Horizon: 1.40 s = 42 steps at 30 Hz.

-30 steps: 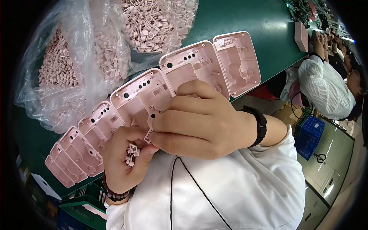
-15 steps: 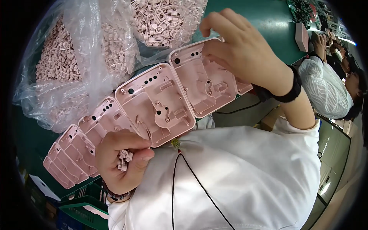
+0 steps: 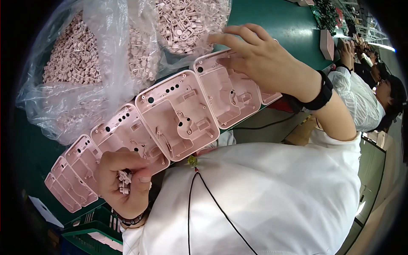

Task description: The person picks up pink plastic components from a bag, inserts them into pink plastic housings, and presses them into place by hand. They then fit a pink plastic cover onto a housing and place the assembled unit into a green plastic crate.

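Note:
My left hand is curled closed around several small pale-pink plastic parts, which show between thumb and fingers. It is in front of a pink plastic housing, partly hiding it. Beside that one, a larger-looking open housing with dark round holes along its far edge stands tilted in the row. To its right is another pink housing. Over that housing's far edge reaches my right hand, its index finger stretched out and thumb apart, with nothing visible in the fingers.
Clear plastic bags full of small pink parts lie on the green table at the far left and middle. More housings continue the row leftward. A green crate is below left. At right sits a person in white.
My left hand has moved left and slightly down, away from the middle housing, still holding the small parts. My right hand has come lower, its index finger now straighter and pointing left.

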Each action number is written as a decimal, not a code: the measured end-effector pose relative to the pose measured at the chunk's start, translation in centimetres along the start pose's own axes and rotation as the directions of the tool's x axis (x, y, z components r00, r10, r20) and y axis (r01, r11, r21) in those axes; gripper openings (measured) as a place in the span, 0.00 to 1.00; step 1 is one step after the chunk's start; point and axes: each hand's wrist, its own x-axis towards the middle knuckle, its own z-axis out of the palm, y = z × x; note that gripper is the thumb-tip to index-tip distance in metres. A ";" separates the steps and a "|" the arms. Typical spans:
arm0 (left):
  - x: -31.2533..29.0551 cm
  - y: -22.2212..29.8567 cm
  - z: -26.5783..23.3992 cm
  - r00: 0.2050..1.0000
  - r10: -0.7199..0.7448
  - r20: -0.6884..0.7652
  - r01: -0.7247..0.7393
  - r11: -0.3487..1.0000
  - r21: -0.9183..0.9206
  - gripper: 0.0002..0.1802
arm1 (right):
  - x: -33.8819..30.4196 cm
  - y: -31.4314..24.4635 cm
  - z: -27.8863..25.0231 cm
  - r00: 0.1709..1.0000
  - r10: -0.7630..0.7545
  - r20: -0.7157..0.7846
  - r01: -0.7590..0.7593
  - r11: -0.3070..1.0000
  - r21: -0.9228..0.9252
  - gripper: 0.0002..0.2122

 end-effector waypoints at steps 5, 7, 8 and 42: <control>0.7 -0.5 -1.1 0.991 -0.009 -0.132 -0.041 0.928 -0.370 0.11 | -0.1 -1.0 -2.6 0.983 0.167 -0.075 -0.165 0.985 0.041 0.06; 1.3 -0.3 -1.8 0.980 -0.038 -0.194 -0.061 0.876 -0.479 0.11 | 1.6 -3.1 -3.2 0.964 0.159 -0.214 -0.143 0.986 0.089 0.08; 1.5 -0.1 -2.0 0.975 -0.114 -0.193 -0.031 0.785 -0.619 0.10 | 2.7 -4.3 -3.4 0.947 0.153 -0.283 -0.125 0.985 0.116 0.10; -1.0 0.7 -2.2 0.997 -0.073 0.040 0.081 0.961 -0.263 0.09 | 13.7 -12.1 -4.7 0.887 0.446 -0.120 0.120 0.027 0.992 0.04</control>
